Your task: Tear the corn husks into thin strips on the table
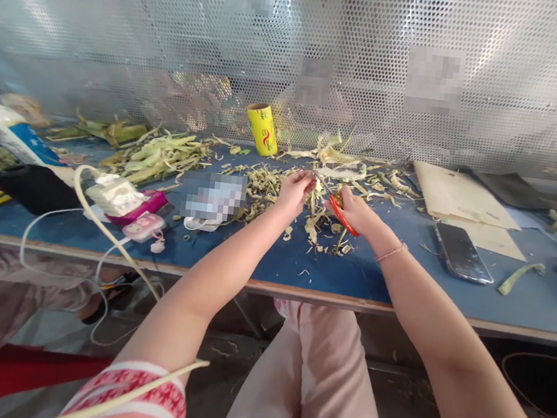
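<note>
My right hand (352,211) is closed around red-handled scissors (342,216), whose blades point up and left toward my other hand. Fingers pinched together, my left hand (297,190) is at the blade tips; what it holds is too small to make out, though a pale green plant piece shows just beside it. Below and around both hands lie pale, curled plant trimmings (312,230) on the blue tabletop (272,262). A heap of small cut pieces (264,184) sits just left of my left hand.
A yellow cardboard tube (263,130) stands against the perforated metal panel (353,36). Long green stalks (164,156), a power bank with cables (117,196) and a bottle (13,128) are on the left. To the right lie a phone (463,252) and brown card (461,197).
</note>
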### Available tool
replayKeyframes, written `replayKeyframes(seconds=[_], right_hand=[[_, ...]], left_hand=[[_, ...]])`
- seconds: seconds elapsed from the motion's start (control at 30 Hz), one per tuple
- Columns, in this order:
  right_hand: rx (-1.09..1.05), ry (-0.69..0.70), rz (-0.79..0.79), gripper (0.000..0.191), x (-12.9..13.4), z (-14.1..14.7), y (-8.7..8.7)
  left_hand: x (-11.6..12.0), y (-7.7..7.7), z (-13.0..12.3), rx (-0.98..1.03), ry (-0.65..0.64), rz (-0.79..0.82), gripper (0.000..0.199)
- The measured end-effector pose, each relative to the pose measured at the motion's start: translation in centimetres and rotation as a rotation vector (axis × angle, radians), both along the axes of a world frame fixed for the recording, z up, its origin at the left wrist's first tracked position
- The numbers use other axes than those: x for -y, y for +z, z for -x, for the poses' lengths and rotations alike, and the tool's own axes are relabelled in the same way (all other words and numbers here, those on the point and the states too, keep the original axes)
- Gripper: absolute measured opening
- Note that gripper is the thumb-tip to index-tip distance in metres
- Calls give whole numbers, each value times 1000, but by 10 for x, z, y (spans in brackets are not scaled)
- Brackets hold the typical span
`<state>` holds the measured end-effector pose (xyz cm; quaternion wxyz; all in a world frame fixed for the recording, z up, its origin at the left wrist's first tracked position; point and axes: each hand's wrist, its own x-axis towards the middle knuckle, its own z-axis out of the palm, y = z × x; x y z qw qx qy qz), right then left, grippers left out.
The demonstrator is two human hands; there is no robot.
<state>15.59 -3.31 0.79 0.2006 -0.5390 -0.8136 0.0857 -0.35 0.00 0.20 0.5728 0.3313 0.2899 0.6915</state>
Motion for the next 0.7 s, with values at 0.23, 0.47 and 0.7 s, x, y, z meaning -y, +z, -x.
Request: replayKeyframes(seconds=[0.23, 0.47, 0.7], right_hand=[[27, -74, -6, 57, 0, 4, 2], [25, -121, -76, 45, 2, 4, 9], [-6, -199, -76, 44, -5, -3, 14]], left_hand=[[0, -2, -1, -44, -8, 21, 17], [-1, -3, 1, -43, -32, -1, 17], [2, 0, 2, -55, -31, 6, 18]])
